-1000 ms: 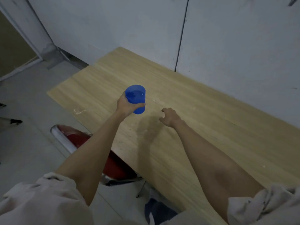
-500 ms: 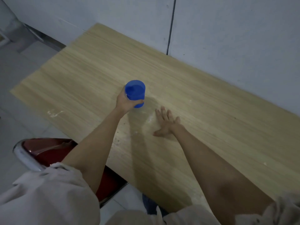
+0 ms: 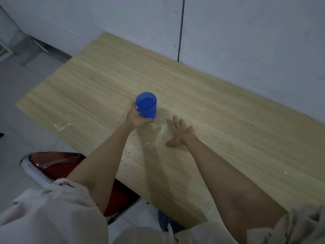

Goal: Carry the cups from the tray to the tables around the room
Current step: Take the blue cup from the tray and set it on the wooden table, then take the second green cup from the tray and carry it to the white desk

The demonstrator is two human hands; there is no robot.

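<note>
A blue plastic cup stands upright on the light wooden table, with liquid visible inside. My left hand is wrapped around the cup's lower left side, thumb under its near edge. My right hand lies flat on the tabletop just right of the cup, fingers spread, holding nothing. No tray is in view.
The table stands against a grey wall. A red chair with a chrome frame is tucked at the table's near left edge. Tiled floor lies to the left. White scuff marks show near the table's left edge.
The cup has come down from the air to the tabletop, still in my left hand. My right hand went from a loose curl to lying flat with fingers spread.
</note>
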